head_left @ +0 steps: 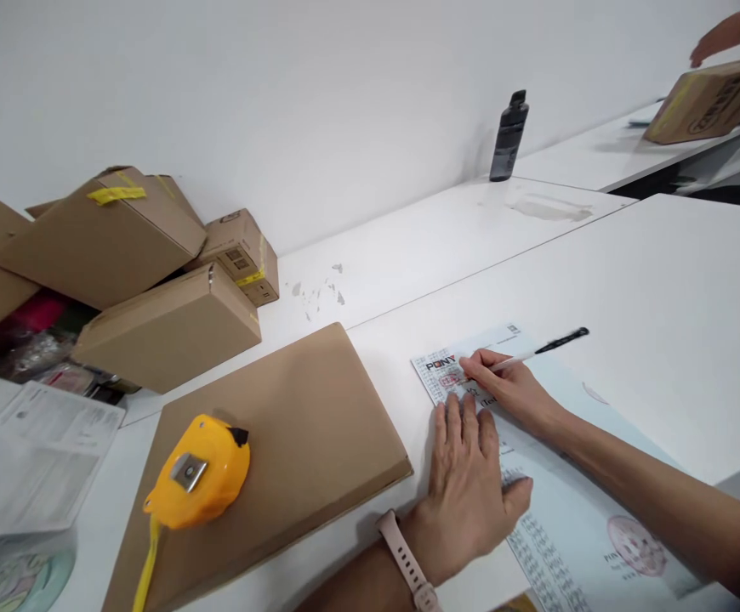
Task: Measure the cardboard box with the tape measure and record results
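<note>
My right hand (507, 387) pinches a pen (552, 342) with a white barrel and a black end. Its tip, hidden by my fingers, is over the upper left of a pale blue printed sheet (561, 476). That sheet carries red round stamps, a PONY heading and columns of small handwritten-looking marks. Flat on the sheet's left edge lies my left hand (472, 484), fingers stretched out, with a pink watch strap on the wrist. Left of it a yellow tape measure (202, 472) rests on a flat brown cardboard box (293, 425), some of its tape drawn out.
Several cardboard boxes (102, 234) are piled at the left against the wall. Printed papers (38, 450) lie in front of them. A dark bottle (509, 140) stands by the wall. At the far right, another person's hand (720, 38) is above a carton (714, 102).
</note>
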Action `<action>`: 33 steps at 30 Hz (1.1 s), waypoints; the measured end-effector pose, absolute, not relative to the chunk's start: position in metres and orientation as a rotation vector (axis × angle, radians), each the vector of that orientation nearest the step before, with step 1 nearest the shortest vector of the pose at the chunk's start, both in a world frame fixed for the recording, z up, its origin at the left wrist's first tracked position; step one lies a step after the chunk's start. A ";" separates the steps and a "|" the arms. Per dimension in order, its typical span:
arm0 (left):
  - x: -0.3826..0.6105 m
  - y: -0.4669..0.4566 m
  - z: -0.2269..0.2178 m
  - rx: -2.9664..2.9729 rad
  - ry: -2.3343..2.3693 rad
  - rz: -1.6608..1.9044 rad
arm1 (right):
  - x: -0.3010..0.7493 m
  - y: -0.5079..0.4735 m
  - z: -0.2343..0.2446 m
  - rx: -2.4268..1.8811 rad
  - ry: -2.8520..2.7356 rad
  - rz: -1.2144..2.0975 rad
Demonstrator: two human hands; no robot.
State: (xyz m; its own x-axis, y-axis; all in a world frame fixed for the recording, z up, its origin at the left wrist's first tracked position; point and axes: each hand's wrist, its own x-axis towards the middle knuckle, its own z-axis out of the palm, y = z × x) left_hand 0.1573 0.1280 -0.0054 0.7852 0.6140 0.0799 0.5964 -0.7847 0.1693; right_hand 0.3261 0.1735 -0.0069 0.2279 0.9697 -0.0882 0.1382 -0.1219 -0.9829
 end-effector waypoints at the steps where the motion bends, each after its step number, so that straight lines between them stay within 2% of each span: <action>1: 0.157 0.128 -0.006 2.851 0.971 0.212 | 0.326 0.174 -0.007 -1.493 -1.109 1.047; 5: 0.157 0.129 -0.007 2.937 0.992 0.271 | 0.325 0.175 -0.012 -1.449 -1.033 1.096; 13: 0.157 0.129 -0.004 3.046 1.038 0.349 | 0.325 0.167 -0.019 -1.616 -1.189 0.767; 33: 0.158 0.130 -0.005 3.027 1.031 0.306 | 0.323 0.168 -0.020 -1.683 -1.210 0.764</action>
